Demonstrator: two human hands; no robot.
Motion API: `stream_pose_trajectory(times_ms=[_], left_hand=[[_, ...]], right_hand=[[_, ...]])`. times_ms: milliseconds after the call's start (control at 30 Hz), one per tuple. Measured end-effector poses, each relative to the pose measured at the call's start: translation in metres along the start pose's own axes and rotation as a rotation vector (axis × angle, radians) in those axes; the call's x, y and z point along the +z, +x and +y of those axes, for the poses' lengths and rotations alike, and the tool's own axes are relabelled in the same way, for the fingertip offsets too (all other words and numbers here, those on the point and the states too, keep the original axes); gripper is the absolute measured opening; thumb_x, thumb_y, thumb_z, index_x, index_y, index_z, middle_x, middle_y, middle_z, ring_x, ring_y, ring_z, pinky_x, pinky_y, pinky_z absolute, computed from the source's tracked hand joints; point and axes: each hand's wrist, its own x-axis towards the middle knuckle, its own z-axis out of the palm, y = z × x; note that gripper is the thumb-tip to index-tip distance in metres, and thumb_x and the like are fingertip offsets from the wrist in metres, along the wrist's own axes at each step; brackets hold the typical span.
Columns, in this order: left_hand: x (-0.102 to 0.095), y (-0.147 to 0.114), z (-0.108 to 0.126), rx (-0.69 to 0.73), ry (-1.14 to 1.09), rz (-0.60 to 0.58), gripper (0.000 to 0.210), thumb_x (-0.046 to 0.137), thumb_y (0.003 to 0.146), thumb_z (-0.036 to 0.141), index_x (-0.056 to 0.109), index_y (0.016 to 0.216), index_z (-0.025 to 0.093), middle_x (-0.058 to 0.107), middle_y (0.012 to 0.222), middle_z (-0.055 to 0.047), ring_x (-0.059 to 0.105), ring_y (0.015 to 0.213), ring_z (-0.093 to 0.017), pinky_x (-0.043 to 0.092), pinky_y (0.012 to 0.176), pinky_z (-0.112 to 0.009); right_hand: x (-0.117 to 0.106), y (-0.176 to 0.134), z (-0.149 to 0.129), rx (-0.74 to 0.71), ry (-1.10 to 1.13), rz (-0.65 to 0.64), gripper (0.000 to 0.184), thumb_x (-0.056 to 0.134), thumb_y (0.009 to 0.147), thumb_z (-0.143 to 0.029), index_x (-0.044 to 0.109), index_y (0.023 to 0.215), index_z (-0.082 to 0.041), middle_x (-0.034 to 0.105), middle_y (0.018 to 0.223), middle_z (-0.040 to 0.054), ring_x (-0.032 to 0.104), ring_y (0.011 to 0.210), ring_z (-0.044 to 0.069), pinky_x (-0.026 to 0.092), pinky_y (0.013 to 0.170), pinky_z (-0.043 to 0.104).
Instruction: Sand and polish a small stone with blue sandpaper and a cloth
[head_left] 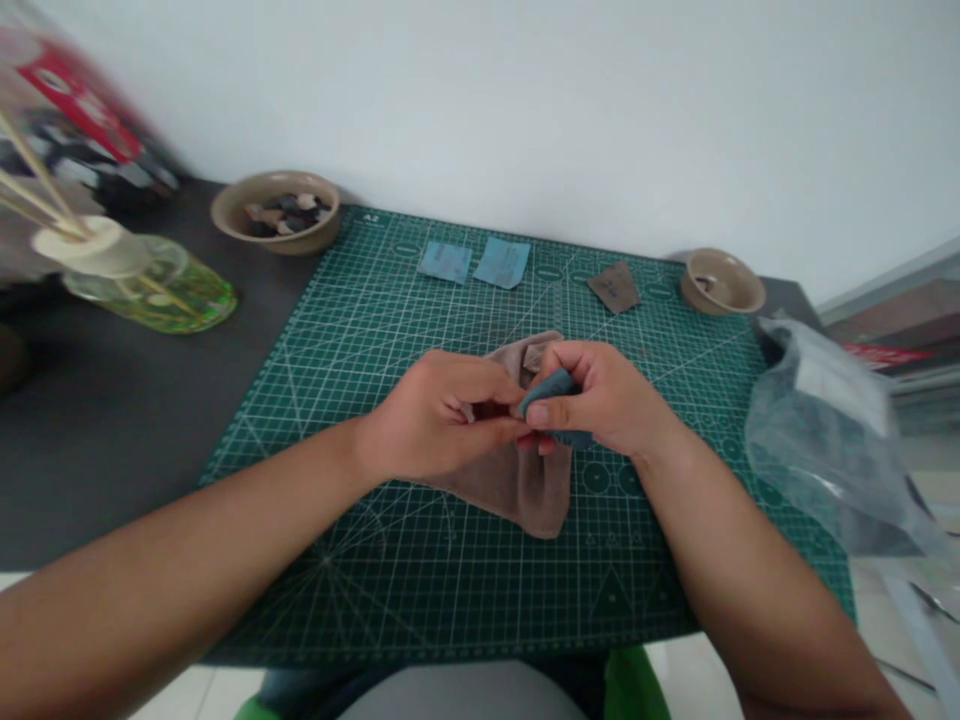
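Note:
My right hand (600, 395) is closed around a folded piece of blue sandpaper (556, 388), its thumb pressing on the near face. Against it, my left hand (442, 415) pinches with thumb and fingertips; a small pale bit shows at the tips, too hidden to name. The two hands meet over a brown cloth (544, 500), which lies crumpled on the green cutting mat (525, 590). Beyond the hands, two blue sandpaper squares (502, 262) and a brown sandpaper square (614, 287) lie on the mat.
At the back left stands a beige bowl (315, 238) of dark and pale fragments. A smaller bowl (724, 285) sits back right, near a clear plastic bag (817, 420). A reed diffuser bottle (169, 285) is at left. A white wall (525, 110) rises behind.

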Motion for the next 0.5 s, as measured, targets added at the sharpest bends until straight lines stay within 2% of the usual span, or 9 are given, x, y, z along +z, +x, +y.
stream_pose_trajectory(times_ms=[133, 200, 267, 400, 500], left_hand=[[0.003, -0.001, -0.016, 0.024, 0.384, -0.105, 0.02, 0.061, 0.089, 0.014, 0.066, 0.069, 0.015, 0.061, 0.061, 0.001, 0.054, 0.053, -0.01, 0.034, 0.05, -0.024], [0.004, -0.001, -0.019, 0.018, 0.434, -0.125, 0.019, 0.059, 0.087, 0.013, 0.063, 0.068, 0.016, 0.06, 0.061, 0.001, 0.053, 0.053, -0.011, 0.032, 0.05, -0.024], [0.004, 0.0, -0.018, 0.006, 0.357, -0.091, 0.018, 0.062, 0.087, 0.013, 0.066, 0.07, 0.016, 0.062, 0.061, 0.002, 0.054, 0.053, -0.01, 0.034, 0.051, -0.023], [0.001, 0.005, -0.007, -0.027, -0.032, -0.007, 0.008, 0.073, 0.09, 0.014, 0.075, 0.082, 0.015, 0.075, 0.07, 0.002, 0.066, 0.059, -0.009, 0.045, 0.055, -0.018], [0.0, 0.006, 0.001, -0.037, -0.282, 0.013, 0.002, 0.075, 0.089, 0.011, 0.075, 0.089, 0.014, 0.081, 0.078, -0.001, 0.072, 0.063, -0.009, 0.049, 0.055, -0.016]], right_hand=[[0.006, 0.006, -0.001, -0.063, -0.634, 0.266, 0.03, 0.085, 0.073, -0.025, 0.056, 0.067, -0.02, 0.071, 0.063, -0.0007, 0.066, 0.059, 0.016, 0.046, 0.054, 0.026], [0.008, 0.007, -0.003, -0.102, -0.805, 0.332, 0.028, 0.085, 0.073, -0.024, 0.058, 0.065, -0.02, 0.07, 0.062, 0.0, 0.064, 0.061, 0.016, 0.042, 0.056, 0.026], [0.007, 0.005, -0.004, -0.076, -0.67, 0.3, 0.029, 0.085, 0.074, -0.026, 0.058, 0.068, -0.02, 0.072, 0.063, 0.0, 0.066, 0.059, 0.016, 0.044, 0.054, 0.025], [0.001, 0.001, -0.004, -0.015, -0.074, 0.12, 0.034, 0.089, 0.074, -0.032, 0.056, 0.076, -0.02, 0.076, 0.068, -0.0006, 0.074, 0.058, 0.018, 0.054, 0.05, 0.025], [0.0, -0.001, -0.003, 0.001, 0.114, 0.015, 0.035, 0.09, 0.074, -0.033, 0.057, 0.078, -0.019, 0.078, 0.072, 0.0013, 0.075, 0.059, 0.019, 0.057, 0.05, 0.026]])
